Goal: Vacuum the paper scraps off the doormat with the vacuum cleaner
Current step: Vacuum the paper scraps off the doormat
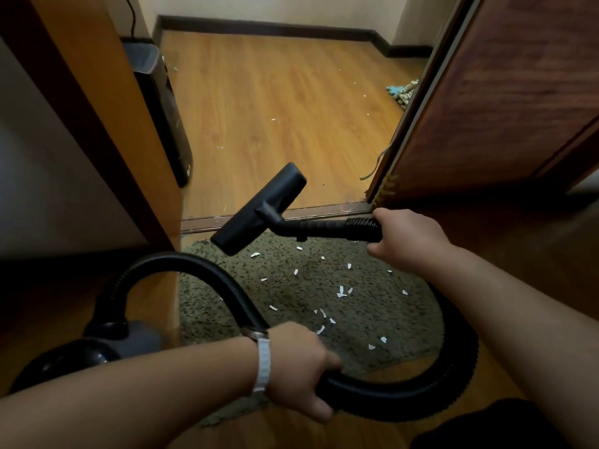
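Observation:
A grey-green shaggy doormat (382, 322) lies before the doorway, with several white paper scraps (341, 291) scattered over its middle. My right hand (405, 236) grips the vacuum's black wand near the ribbed cuff. The flat black nozzle head (259, 210) hangs tilted in the air above the mat's far edge and the threshold. My left hand (301, 367), with a white watch strap on the wrist, holds the black ribbed hose (453, 367), which loops around the mat's right side. The vacuum body (97, 345) sits low at the left.
An open dark wooden door (505, 102) stands at the right and an orange door frame (107, 102) at the left. Beyond the threshold strip (201, 222) is wooden floor with a few more scraps, a dark bin (162, 105) at left and a cloth (403, 92) at right.

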`<state>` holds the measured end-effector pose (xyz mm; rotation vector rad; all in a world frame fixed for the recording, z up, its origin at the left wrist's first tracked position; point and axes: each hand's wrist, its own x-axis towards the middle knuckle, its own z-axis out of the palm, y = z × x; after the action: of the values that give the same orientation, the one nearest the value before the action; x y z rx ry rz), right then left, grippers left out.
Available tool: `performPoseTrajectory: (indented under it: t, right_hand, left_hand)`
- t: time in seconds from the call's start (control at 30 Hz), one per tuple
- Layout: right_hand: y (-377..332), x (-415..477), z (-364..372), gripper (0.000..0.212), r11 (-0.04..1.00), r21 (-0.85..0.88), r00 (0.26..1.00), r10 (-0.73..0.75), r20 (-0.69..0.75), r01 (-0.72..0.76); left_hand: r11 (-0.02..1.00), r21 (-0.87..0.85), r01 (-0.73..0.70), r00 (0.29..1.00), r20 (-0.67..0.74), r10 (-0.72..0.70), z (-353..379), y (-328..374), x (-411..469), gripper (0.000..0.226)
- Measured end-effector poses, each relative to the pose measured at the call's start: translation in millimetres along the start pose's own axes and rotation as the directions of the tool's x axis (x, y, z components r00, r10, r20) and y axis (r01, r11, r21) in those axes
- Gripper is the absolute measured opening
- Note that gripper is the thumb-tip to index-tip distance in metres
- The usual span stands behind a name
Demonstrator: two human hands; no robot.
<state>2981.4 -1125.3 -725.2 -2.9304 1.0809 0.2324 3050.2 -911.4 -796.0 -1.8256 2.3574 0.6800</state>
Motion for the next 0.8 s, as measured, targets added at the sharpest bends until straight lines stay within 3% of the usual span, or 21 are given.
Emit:
performPoseTrajectory:
  t: [0.17,0.27,0.43,0.53,0.6,0.67,0.73,0.8]
  right_hand:
    - [-3.3,-3.0,2.8,0.030,0.999,-0.014,0.999,-0.044,0.015,0.045]
    - [1.1,-4.4,3.4,0.028,0.999,0.036,1.000,-0.013,0.028,0.012]
    - [9.8,-3.4,2.3,0.030,0.998,0.059,1.000,0.025,0.008,-0.025]
    - [15.8,-4.7,-1.4,0.032,0.994,0.103,0.999,0.036,0.009,-0.037]
    - [19.5,-6.5,-3.7,0.034,0.990,0.134,0.999,0.037,0.004,-0.037]
    - [22.3,-8.4,-5.9,0.035,0.988,0.151,0.999,0.037,-0.012,-0.035]
    - [23.9,-10.2,-8.1,0.036,0.986,0.164,0.999,0.044,-0.031,-0.039]
    - [24.9,-11.3,-10.0,0.034,0.983,0.176,0.997,0.063,-0.052,-0.053]
  left_hand:
    - [0.997,-0.076,0.007,0.997,0.074,-0.001,25.2,-5.5,7.9,0.044]
    - [0.990,-0.136,0.025,0.999,0.044,-0.020,35.4,-28.4,4.6,0.047]
    - [0.963,-0.227,0.147,0.982,-0.087,-0.170,14.5,-64.3,-4.0,0.049]
    - [0.917,-0.254,0.308,0.874,-0.306,-0.378,-12.4,-99.4,-11.2,0.045]
    - [0.835,-0.352,0.423,0.717,-0.433,-0.546,-29.8,-128.1,-13.7,0.049]
    - [0.699,-0.497,0.515,0.566,-0.415,-0.712,-42.6,-156.7,-14.9,0.065]
    - [0.526,-0.695,0.490,0.516,-0.255,-0.818,-47.1,-177.7,-14.0,0.085]
    - [0.334,-0.876,0.349,0.544,-0.101,-0.833,-43.4,-184.9,-10.9,0.088]
